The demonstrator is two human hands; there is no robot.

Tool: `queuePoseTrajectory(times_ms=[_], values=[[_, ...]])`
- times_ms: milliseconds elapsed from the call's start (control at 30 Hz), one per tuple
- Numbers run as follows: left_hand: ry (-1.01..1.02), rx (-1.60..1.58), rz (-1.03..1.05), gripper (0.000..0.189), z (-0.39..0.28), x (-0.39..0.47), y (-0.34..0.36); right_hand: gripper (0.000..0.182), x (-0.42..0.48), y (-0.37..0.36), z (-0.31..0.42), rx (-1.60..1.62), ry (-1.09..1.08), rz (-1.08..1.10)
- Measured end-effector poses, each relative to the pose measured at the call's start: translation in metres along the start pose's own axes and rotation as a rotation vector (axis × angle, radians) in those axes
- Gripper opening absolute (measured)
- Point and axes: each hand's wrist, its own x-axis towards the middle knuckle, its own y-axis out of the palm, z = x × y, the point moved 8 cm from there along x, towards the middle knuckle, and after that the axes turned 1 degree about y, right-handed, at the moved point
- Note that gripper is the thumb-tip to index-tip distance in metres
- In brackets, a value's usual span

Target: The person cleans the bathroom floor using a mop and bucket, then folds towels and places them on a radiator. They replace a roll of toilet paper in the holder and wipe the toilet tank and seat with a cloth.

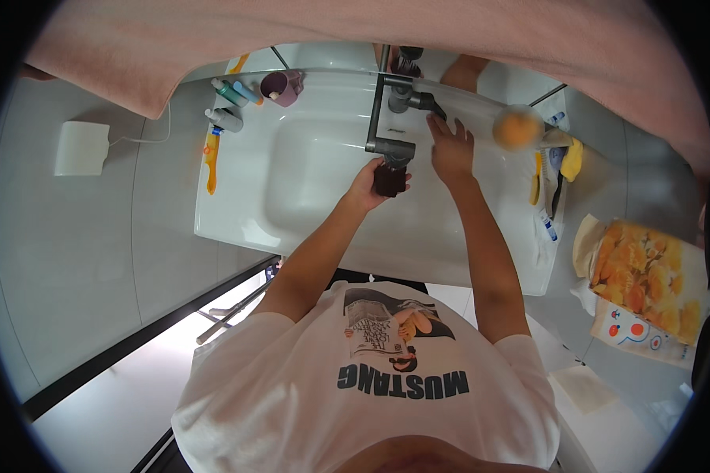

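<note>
Over the white washbasin (325,219), my left hand (370,186) is closed around a small dark reddish-brown container (390,181). This container is directly below the spout end of the dark grey faucet (390,148); its contents cannot be made out. My right hand (453,151) is to the right, palm down with fingers spread, its fingertips at the faucet's lever handle (435,107). Nothing shows in the right hand. Whether the fingertips touch the lever is hard to tell.
On the left rim are a purple cup (278,88), a green bottle (228,91), a white pump bottle (225,120) and a yellow comb (212,165). A blurred orange-topped object (517,128), a yellow brush (536,177) and a tube (548,226) lie on the right. A mirror edge borders the back.
</note>
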Motion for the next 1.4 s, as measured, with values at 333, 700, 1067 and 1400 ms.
queuePoseTrajectory(times_ms=[333, 700, 1067, 1400], values=[[-0.001, 0.088, -0.030, 0.034, -0.001, 0.014, -0.019, 0.031, -0.064, 0.069, 0.001, 0.872, 0.533, -0.113], [0.198, 0.596, -0.474, 0.031, -0.062, -0.037, -0.020, 0.015, -0.098, 0.120, 0.038, 1.660, 1.014, 0.250], [0.209, 0.723, -0.181, 0.020, -0.049, -0.014, -0.001, 0.026, -0.102, 0.097, 0.026, 1.716, 1.162, 0.189], [0.375, 1.342, -0.223, 0.044, -0.043, -0.046, 0.027, 0.027, -0.099, 0.146, 0.064, 2.408, 1.109, 0.179]])
